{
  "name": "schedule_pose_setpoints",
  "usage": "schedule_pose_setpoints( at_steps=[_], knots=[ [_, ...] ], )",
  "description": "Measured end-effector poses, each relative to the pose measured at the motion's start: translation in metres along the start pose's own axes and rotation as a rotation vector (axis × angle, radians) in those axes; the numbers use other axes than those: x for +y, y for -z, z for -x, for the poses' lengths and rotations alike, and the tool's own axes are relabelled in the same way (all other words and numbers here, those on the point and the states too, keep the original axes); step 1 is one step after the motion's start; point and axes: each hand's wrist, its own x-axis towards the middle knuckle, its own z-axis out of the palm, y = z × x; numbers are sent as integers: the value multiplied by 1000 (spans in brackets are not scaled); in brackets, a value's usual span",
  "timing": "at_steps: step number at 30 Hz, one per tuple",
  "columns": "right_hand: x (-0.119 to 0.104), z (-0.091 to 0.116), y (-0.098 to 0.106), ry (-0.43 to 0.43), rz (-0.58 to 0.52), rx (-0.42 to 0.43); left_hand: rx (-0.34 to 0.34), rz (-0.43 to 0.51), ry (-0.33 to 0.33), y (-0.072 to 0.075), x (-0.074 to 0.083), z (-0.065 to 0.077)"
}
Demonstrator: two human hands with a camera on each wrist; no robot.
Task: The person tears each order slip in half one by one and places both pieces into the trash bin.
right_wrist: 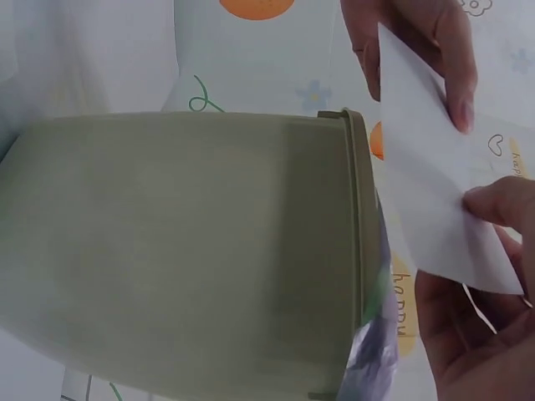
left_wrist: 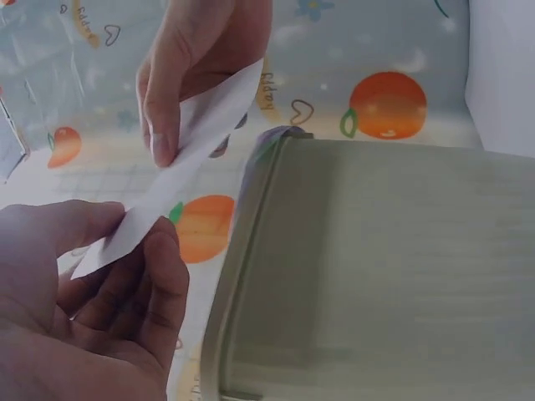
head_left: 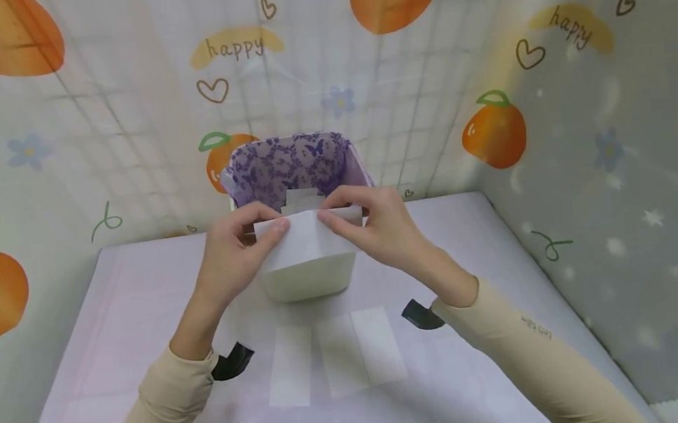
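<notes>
Both hands hold one white strip of paper (head_left: pixel 311 242) level above the near rim of a pale green bin (head_left: pixel 309 280). My left hand (head_left: pixel 231 251) pinches its left part between thumb and fingers. On the other side, my right hand (head_left: pixel 383 223) pinches it in the same way, with the thumb on the near face. A faint crease runs down the middle of the paper. In the left wrist view the paper (left_wrist: pixel 180 167) slants between the two hands, beside the bin's rim. A purple butterfly-patterned liner (head_left: pixel 288 161) covers the bin's inside, where more white paper (head_left: pixel 302 195) shows.
Three white paper strips lie on the table in front of the bin: a left one (head_left: pixel 291 365), a middle one (head_left: pixel 342 356) and a right one (head_left: pixel 381 344). A patterned curtain (head_left: pixel 413 89) hangs behind the table (head_left: pixel 474 378).
</notes>
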Motion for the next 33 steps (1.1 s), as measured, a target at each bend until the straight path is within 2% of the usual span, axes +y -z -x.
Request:
schedule_pose_setpoints(
  at_steps=[3, 8, 14, 18, 25, 33],
  knots=[
    [-1, -7, 2, 4, 22, -11, -2, -36, -9, 3, 3, -6],
    [-2, -16, 5, 7, 29, -9, 0, -111, -62, 4, 8, -21],
    [-5, -23, 9, 26, 25, 5, -38, -108, -119, 4, 12, -40],
    [-4, -29, 9, 20, 22, 16, -43, -133, -125, 4, 14, -52],
    [-1, -49, 12, 22, 18, 47, -5, -181, -112, 6, 18, -71],
    [13, -74, 16, -12, 67, 35, 31, -215, -73, 6, 10, -92]
  ],
)
